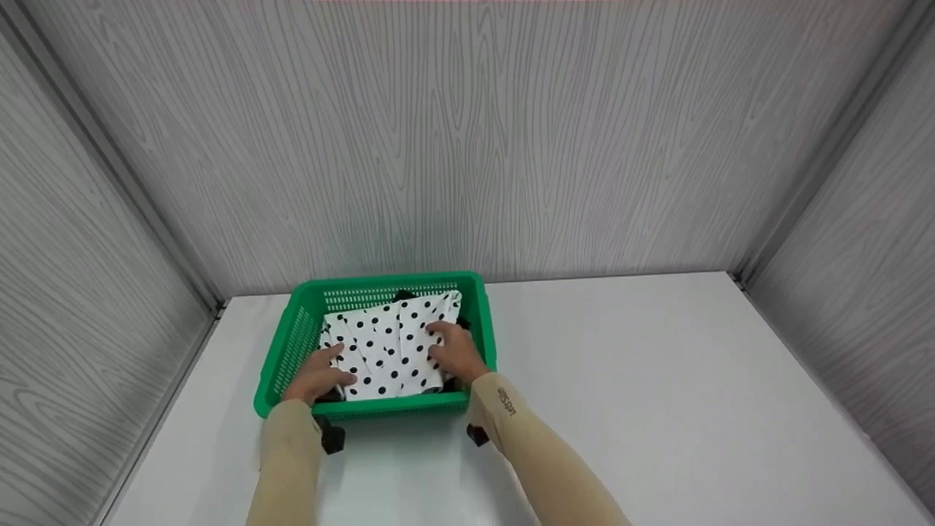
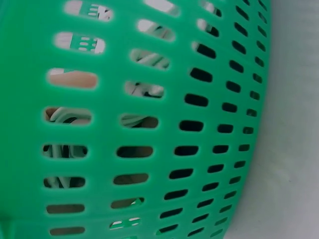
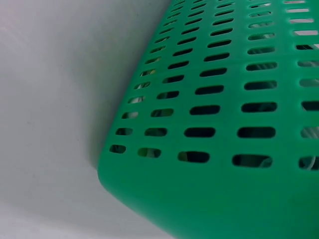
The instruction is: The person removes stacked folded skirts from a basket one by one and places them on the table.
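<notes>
A white cloth with black polka dots (image 1: pixel 376 354), apparently folded, lies in the green plastic basket (image 1: pixel 391 280). My left hand (image 1: pixel 315 376) reaches over the basket's front left side and touches the cloth's left part, thumb and finger spread apart on it. On the cloth's right part rests my right hand (image 1: pixel 459 352), its thumb and forefinger also apart on top. The remaining fingers of both hands are hidden. Both wrist views are filled mostly by the slotted basket wall (image 2: pixel 109 104), and the right one shows a lower corner of the basket (image 3: pixel 149 194).
Dark items (image 1: pixel 403 295) show around the cloth inside the basket. Under the basket is a white table (image 1: pixel 657 380), which extends to its right. Grey wood-patterned panels (image 1: pixel 467 146) stand behind and on both sides, the back one close to the basket.
</notes>
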Demonstrator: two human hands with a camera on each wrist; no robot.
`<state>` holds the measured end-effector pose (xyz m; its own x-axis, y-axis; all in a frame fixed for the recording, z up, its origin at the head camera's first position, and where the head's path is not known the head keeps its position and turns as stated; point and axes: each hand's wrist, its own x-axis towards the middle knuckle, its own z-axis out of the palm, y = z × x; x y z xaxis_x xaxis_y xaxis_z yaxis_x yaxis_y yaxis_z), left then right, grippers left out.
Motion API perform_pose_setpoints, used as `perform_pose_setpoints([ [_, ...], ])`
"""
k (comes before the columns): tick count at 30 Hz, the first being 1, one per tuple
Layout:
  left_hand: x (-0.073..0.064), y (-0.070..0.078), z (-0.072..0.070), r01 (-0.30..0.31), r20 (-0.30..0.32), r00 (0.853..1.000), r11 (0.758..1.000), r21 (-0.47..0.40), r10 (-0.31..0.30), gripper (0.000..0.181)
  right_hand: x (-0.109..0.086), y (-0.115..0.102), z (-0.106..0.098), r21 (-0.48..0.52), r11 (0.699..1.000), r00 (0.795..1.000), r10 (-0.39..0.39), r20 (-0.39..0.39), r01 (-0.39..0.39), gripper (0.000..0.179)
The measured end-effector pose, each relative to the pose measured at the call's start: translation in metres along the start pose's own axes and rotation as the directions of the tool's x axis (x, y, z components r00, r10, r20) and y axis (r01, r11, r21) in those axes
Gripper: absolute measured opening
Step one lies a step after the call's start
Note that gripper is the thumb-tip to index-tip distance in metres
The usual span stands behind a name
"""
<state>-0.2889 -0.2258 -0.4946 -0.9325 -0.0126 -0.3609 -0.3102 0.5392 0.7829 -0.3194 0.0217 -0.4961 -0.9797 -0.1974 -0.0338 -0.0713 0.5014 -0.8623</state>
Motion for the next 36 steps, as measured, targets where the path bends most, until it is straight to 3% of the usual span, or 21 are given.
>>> perform_pose_setpoints([
  [7,-0.013,-0.005,-0.015,-0.036,-0.056,0.998,0.998,-0.055,0.033,0.082,-0.001,-0.013,0.006,0.07,0.998,0.999,0.003,0.034,-0.005,0.054],
  [14,-0.022,0.005,-0.022,-0.101,-0.124,0.988,0.99,-0.094,0.089,0.084,-0.004,-0.024,-0.006,0.121,0.992,0.999,-0.043,0.022,0.04,0.056],
  [20,-0.036,0.017,-0.019,-0.161,-0.171,0.975,0.984,-0.08,0.145,0.081,-0.011,-0.023,-0.019,0.183,0.979,0.996,-0.09,0.021,0.085,0.059],
  [25,-0.044,0.027,-0.016,-0.196,-0.201,0.964,0.977,-0.08,0.176,0.08,-0.019,-0.023,-0.027,0.183,0.982,0.999,-0.042,0.0,0.042,0.056],
  [36,-0.048,0.04,-0.005,-0.259,-0.247,0.943,0.957,-0.129,0.222,0.079,-0.022,-0.025,-0.047,0.177,0.982,0.997,-0.064,-0.032,0.068,0.054],
])
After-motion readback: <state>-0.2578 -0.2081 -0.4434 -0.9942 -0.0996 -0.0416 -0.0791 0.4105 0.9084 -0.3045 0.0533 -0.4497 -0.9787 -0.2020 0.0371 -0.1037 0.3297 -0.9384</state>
